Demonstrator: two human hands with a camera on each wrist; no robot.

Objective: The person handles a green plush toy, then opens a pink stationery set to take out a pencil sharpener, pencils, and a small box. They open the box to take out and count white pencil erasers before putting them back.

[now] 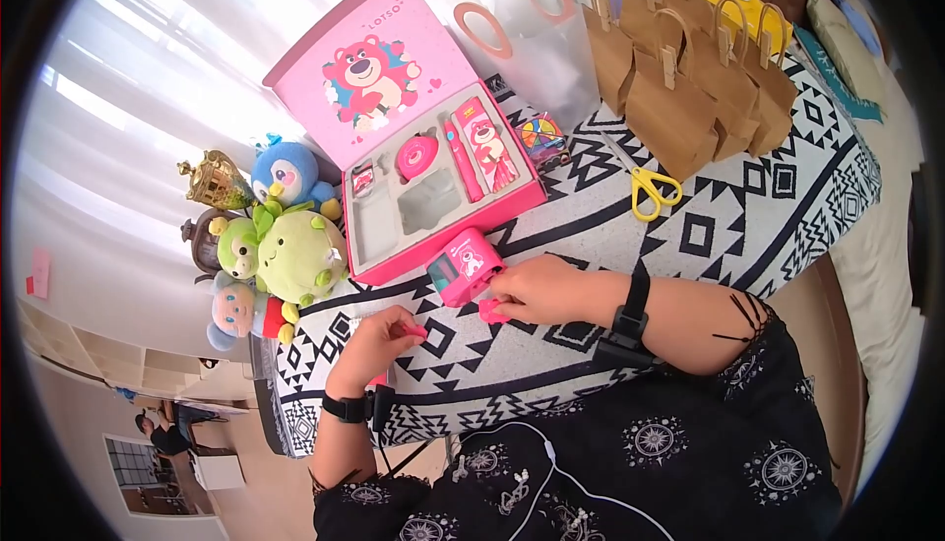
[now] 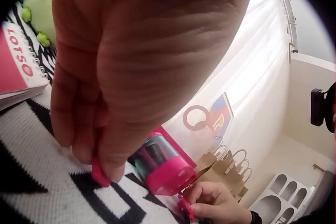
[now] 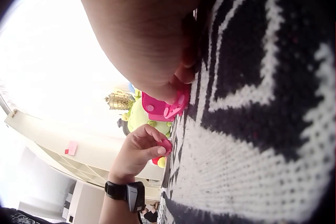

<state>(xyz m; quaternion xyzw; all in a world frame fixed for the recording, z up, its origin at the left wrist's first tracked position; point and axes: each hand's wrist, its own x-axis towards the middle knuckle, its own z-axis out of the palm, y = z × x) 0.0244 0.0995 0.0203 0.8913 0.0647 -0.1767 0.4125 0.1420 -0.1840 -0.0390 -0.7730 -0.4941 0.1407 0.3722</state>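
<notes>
My right hand (image 1: 539, 287) pinches a small pink plastic piece (image 1: 489, 311) at the near end of a pink pencil sharpener (image 1: 468, 263). A bear picture and a see-through chamber (image 2: 157, 154) show on the sharpener, which lies on the patterned cloth. Left of it, my left hand (image 1: 374, 342) holds another small pink piece (image 2: 100, 174) between thumb and fingers, low over the cloth. Most of that piece is covered by the fingers. A spiral notebook (image 2: 18, 64) marked LOTSO lies beside my left hand.
Behind the sharpener stands an open pink gift box (image 1: 448, 221) with stationery in its tray. Plush toys (image 1: 300, 255) sit at left. Yellow-handled scissors (image 1: 655, 193), brown paper bags (image 1: 679, 98) and a frosted bag (image 1: 551, 59) occupy the right and back. A person (image 1: 172, 433) is in the background.
</notes>
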